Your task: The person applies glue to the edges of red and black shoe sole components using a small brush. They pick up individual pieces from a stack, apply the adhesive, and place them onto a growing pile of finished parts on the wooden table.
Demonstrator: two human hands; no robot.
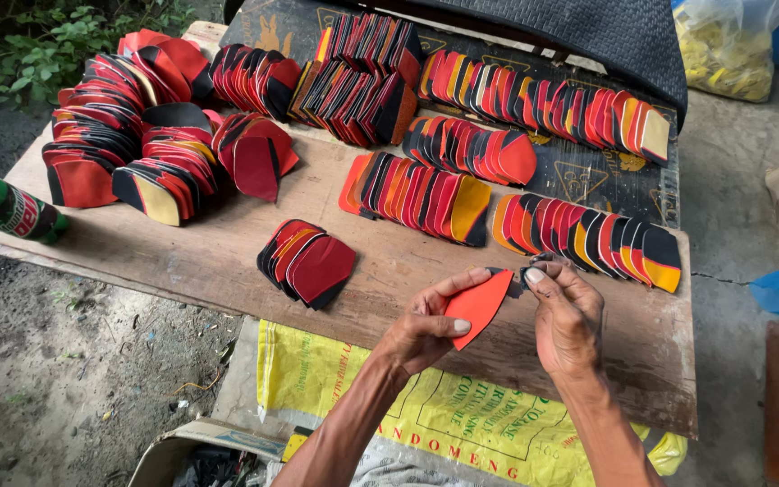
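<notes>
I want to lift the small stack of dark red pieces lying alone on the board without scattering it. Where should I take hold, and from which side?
Judging by its pose, the small stack lies fanned and leaning, pieces overlapping toward its near right end. Probably best to come from above and pinch across its two long sides at mid-length, on the bare wooden board around it, so the fan is squeezed together rather than slid apart.

Bare forearms, no sleeves, smudged fingertips (535, 275)
</notes>
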